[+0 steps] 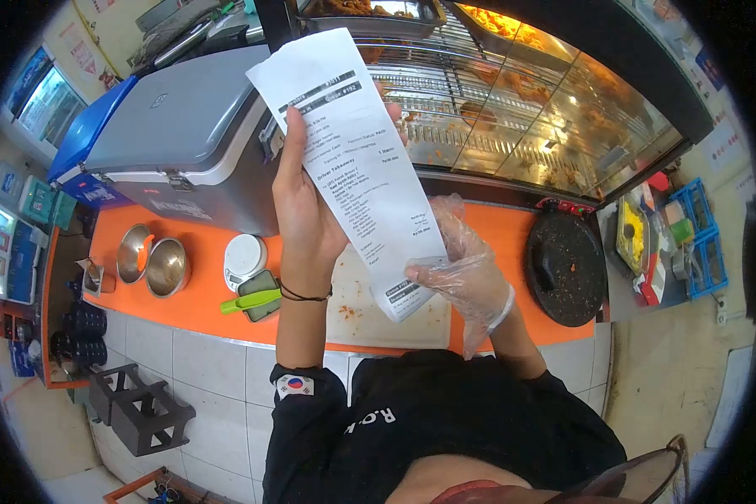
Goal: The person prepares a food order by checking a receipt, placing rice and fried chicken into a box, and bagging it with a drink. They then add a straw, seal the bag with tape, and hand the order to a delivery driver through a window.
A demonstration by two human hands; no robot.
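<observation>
A long printed paper receipt (370,181) is held up over the orange counter, tilted with its top to the left. My bare left hand (307,197) grips its upper part from behind, the thumb on the front along the left edge and fingertips showing past the right edge. In a clear plastic glove, my right hand (466,273) pinches the lower end, thumb in front. Beneath the paper lies a white cutting board (353,328) with brown crumbs on it.
A grey cooler box (176,118) stands at the left beside two metal bowls (168,267), a white round lid (244,254) and a green-handled tool (256,300). Ahead is a glass food warmer (512,126). A black round pan lid (566,269) lies right.
</observation>
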